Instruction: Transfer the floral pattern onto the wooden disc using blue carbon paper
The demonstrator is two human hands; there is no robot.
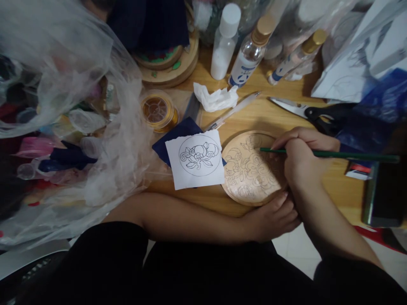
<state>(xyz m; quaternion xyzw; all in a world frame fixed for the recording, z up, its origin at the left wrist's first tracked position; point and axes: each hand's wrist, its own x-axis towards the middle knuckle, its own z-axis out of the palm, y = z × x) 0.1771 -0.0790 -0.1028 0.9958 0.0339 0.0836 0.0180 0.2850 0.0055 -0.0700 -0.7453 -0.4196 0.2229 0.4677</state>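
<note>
My right hand (303, 159) is closed around a long green pencil (356, 156), its tip on a round wooden board (235, 186). Pencil lines of flowers and curling leaves cover the board's face. At the board's lower right edge, my left hand (273, 217) grips the rim with bent fingers; its thumb is partly hidden. Left of the board lies a white paper (199, 160) printed with a flower design inside an oval. A dark blue sheet (181, 131) shows from under that paper.
A pen (233, 111), crumpled tissue (216, 97) and scissors (295, 109) lie beyond the board. Behind stand a white-capped bottle (225, 42) and a gold-capped bottle (249, 53). A spool of golden wire (159, 111) sits left, near a large plastic bag (124, 140). A phone (386, 195) lies right.
</note>
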